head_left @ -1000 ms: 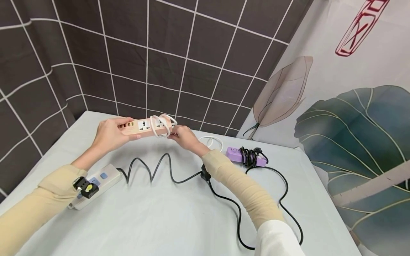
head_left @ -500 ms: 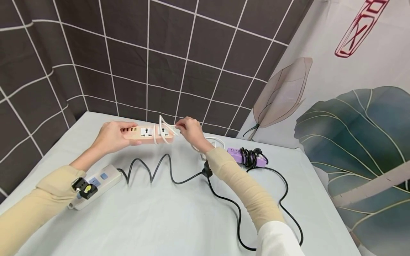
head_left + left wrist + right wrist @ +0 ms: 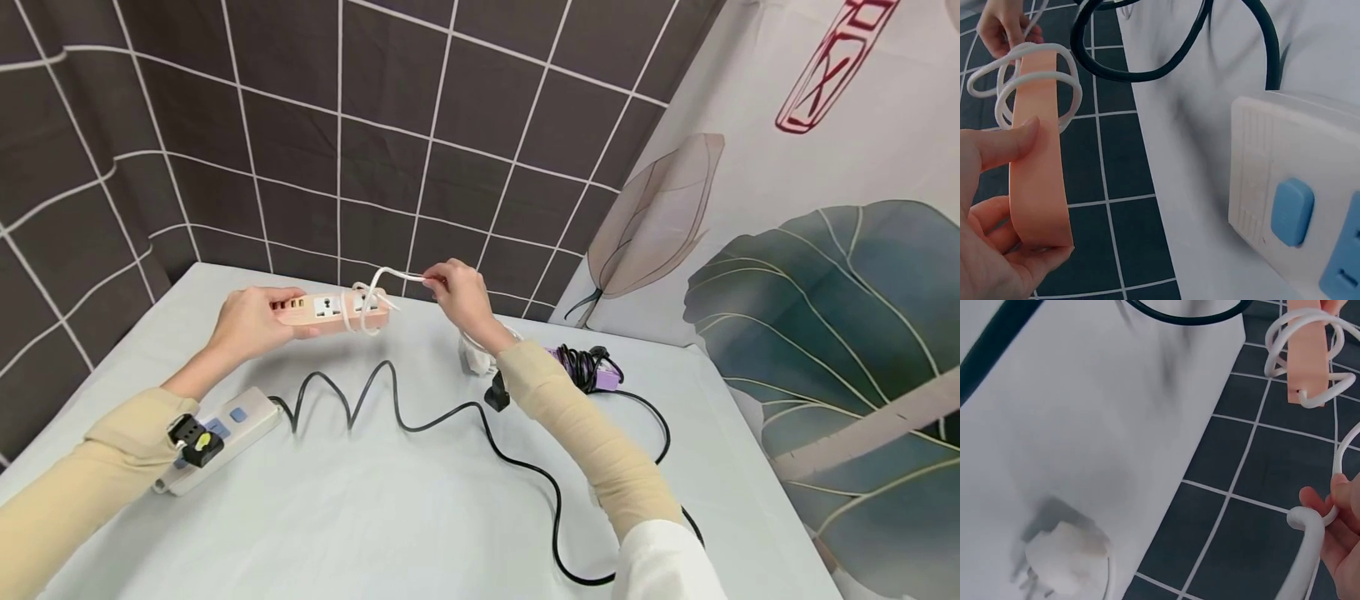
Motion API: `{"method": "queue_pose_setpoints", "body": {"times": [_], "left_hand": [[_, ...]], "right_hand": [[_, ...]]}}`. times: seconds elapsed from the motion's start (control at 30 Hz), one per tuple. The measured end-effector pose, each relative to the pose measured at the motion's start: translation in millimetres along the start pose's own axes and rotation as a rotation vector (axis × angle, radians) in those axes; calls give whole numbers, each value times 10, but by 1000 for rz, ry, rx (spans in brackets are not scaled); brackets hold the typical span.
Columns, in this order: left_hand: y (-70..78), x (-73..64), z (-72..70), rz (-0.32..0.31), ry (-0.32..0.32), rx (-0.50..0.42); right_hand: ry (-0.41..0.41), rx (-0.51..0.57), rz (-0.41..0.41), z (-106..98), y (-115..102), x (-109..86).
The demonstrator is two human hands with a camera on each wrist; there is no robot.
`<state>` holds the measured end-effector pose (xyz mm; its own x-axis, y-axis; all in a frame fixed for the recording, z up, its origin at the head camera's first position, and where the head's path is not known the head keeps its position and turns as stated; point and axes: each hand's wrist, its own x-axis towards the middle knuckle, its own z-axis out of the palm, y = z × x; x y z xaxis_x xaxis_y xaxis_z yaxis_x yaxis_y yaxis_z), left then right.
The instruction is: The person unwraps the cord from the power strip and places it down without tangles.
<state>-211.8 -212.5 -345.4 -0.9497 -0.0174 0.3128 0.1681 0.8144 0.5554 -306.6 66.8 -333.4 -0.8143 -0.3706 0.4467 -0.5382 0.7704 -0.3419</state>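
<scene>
In the head view my left hand (image 3: 253,323) grips the left end of a pink power strip (image 3: 327,323), which is held above the table. White cord (image 3: 397,272) loops round the strip's right end. A length of it runs across to my right hand (image 3: 467,298), which pinches it between thumb and fingers. The left wrist view shows my thumb on one side of the strip (image 3: 1038,169), with fingers under its near end. Seen from the right wrist, the cord passes through my fingers (image 3: 1313,499), and its white plug (image 3: 1063,559) is down by the table's edge.
A white power strip with blue parts (image 3: 225,433) lies under my left forearm. Its black cord (image 3: 558,500) winds across the table, and a black plug (image 3: 497,392) is near my right sleeve. Behind that sleeve, a purple power strip (image 3: 606,380) is wrapped in black cord.
My right hand has moved right and up, pulling a longer stretch of white cord off the pink strip. The loops look looser. My left hand keeps its grip and has shifted slightly.
</scene>
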Motion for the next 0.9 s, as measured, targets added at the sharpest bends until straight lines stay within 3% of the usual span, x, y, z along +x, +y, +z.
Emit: {"method": "queue_pose_setpoints", "body": {"times": [0.23,0.47,0.63,0.9], "left_hand": [[-54,22,-20,-61,42,13],[-60,33,-40,-121,75,-8],[-66,29,-63,-125,93,-29],[-36,44,-132,-196,63,-90]], "right_hand": [[12,17,-17,-98,57,-67],[-17,-107,-100,-136,95,-141],[-71,-130,-117,-98,134,-183],[-141,-186,-115,40,219,-224]]}}
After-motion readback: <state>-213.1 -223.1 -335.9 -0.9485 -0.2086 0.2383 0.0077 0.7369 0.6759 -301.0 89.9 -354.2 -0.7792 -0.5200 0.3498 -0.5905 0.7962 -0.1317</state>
